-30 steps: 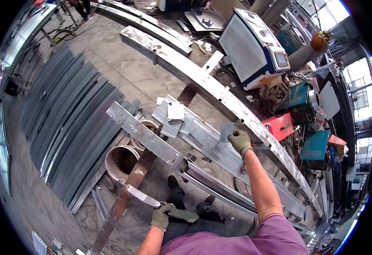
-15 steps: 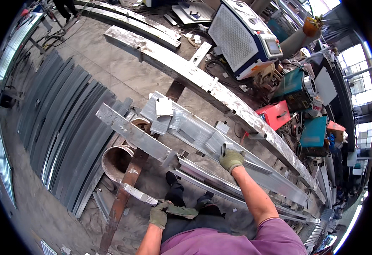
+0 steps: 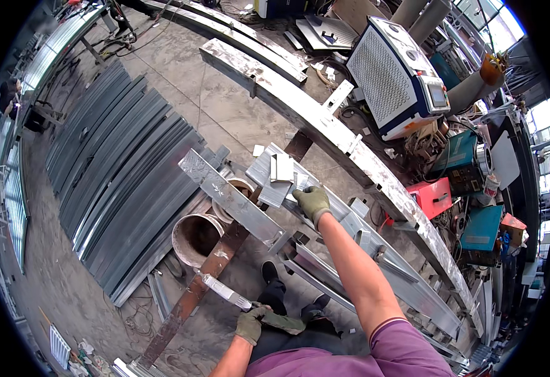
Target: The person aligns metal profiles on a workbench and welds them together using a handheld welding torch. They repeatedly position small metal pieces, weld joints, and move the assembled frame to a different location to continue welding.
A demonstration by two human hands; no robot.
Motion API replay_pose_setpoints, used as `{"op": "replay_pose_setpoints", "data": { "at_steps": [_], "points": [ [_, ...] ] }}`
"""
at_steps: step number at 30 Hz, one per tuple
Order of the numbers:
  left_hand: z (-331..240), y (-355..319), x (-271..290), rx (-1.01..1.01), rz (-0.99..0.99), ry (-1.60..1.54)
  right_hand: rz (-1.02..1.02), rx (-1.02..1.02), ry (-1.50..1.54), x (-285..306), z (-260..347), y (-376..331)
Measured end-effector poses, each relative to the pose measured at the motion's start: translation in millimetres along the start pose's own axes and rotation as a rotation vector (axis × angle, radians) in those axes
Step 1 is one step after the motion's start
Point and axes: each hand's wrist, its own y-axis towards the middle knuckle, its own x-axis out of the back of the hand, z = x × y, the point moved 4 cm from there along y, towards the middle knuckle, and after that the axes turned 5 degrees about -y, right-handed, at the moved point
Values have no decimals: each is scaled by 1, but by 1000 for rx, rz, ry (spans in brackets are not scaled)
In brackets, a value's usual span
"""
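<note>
My right hand [image 3: 313,202], in an olive-green glove, reaches over a long silver metal beam [image 3: 413,290]. Its curled fingers close on the edge of a small shiny metal plate [image 3: 301,181]. Beside it, more flat metal plates [image 3: 264,168] lie at the beam's far-left end, with a pale channel-shaped piece [image 3: 281,168] on top. Low in front of my legs, my left hand [image 3: 250,325], also gloved, is closed round a long tool-like thing [image 3: 225,291]. That thing has a whitish, block-like end; a green part [image 3: 283,322] shows past the hand. Its exact kind is unclear.
Grey metal profiles [image 3: 124,182] lie stacked at left. A rusty crossbar [image 3: 187,301] and an open round pipe [image 3: 196,240] are nearer. Beyond the beam run a heavy whitish beam [image 3: 325,122], a white-and-blue machine [image 3: 388,81], a red case [image 3: 431,196] and teal boxes [image 3: 482,227].
My right hand has moved left and farther along the beam, to the small plates. My left hand still holds the same long thing. The whole view has shifted a little.
</note>
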Motion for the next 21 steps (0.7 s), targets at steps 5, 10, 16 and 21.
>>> {"op": "replay_pose_setpoints", "data": {
  "at_steps": [5, 10, 16, 21],
  "points": [
    [3, 5, 13, 4, -43, -49, -143, 30, -66, 4, -29, 36],
    [0, 8, 21, -19, -42, -96, -208, 75, -340, 52, 13, -11],
    [2, 8, 15, -40, 8, -39, -482, 559, -641, 64, 15, 8],
    [1, -3, 20, -36, -71, -43, -506, 889, -682, 63, 37, -18]
  ]
}}
